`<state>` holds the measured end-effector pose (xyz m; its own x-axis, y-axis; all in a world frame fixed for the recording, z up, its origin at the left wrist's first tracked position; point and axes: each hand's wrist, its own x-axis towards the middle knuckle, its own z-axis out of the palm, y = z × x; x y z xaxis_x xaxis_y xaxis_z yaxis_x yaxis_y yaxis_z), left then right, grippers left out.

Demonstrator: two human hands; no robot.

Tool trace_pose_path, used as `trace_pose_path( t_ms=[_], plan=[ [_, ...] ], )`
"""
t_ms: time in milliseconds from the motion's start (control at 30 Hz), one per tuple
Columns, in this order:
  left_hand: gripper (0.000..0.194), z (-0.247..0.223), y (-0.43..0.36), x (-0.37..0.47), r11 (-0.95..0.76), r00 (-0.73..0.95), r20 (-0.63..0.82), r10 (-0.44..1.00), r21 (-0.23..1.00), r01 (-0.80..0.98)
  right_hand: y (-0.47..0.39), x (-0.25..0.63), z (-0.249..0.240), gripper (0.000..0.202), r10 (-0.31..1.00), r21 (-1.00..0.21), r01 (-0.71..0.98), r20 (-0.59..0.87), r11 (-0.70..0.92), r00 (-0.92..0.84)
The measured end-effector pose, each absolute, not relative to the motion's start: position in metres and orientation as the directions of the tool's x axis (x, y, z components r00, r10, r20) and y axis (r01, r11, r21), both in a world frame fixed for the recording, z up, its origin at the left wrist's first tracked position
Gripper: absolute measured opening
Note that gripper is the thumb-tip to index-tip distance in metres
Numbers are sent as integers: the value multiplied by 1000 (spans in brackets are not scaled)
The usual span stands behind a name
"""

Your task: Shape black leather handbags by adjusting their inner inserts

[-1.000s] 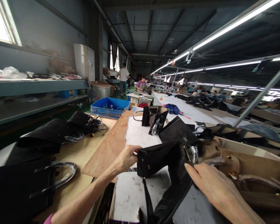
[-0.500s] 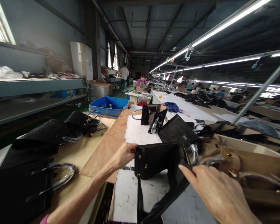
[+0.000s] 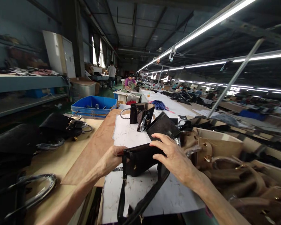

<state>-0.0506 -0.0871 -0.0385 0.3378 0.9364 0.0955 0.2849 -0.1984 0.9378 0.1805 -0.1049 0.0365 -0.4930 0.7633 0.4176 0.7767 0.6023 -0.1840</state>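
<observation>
A small black handbag stands on the white sheet in front of me, a gold-coloured clasp on its side. Its black strap loops down toward the table's near edge. My left hand pinches the bag's upper left corner, the fingertips partly hidden behind it. At the bag's right end, my right hand has its fingers spread apart, over or touching the top edge; contact is unclear. Just beyond lies a flat black bag piece. Farther back, another black bag with plastic-wrapped handles stands on the sheet.
Brown bags with wrapped handles crowd the right side. Black bags lie on the left board, near a brown plank. A blue bin stands behind them. A co-worker sits farther back; a slanted metal post rises at right.
My right hand has moved left from the bag's right edge and strap, its fingers now spread. My left hand still holds the left corner. The view has turned slightly right.
</observation>
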Motion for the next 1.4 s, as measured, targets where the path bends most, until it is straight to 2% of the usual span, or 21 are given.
trace_pose_path(
  t_ms=[167, 400, 467, 633, 733, 833, 1000, 1167, 1400],
  plan=[
    [20, -41, -85, -53, -225, 344, 123, 931, 935, 275, -93, 176, 32, 19, 743, -175, 742, 359, 648, -565],
    [20, -40, -88, -48, -202, 252, 120, 960, 922, 331, -89, 168, 29, 14, 782, -128, 808, 375, 575, -497],
    [24, -39, -89, -50, -233, 266, 139, 954, 903, 362, -88, 167, 29, 10, 788, -144, 807, 370, 572, -492],
    [47, -10, -100, -67, -331, 332, 168, 928, 780, 532, -83, 168, 28, 16, 778, -183, 788, 392, 588, -491],
    [34, 9, -103, -65, -351, 358, 160, 920, 740, 574, -82, 167, 28, 18, 753, -166, 772, 416, 614, -510],
    [23, 8, -96, -51, -364, 338, 202, 919, 763, 534, -83, 166, 29, 19, 754, -162, 776, 419, 610, -506],
    [19, -12, -81, -39, -327, 276, 223, 935, 843, 427, -85, 168, 29, 21, 770, -209, 775, 421, 597, -479],
    [18, -11, -81, -42, -479, 404, 317, 858, 779, 405, -82, 172, 27, 18, 798, -276, 772, 403, 572, -448],
    [16, -8, -75, -44, -501, 446, 313, 839, 765, 404, -78, 169, 27, 20, 811, -260, 795, 401, 548, -427]
  ],
)
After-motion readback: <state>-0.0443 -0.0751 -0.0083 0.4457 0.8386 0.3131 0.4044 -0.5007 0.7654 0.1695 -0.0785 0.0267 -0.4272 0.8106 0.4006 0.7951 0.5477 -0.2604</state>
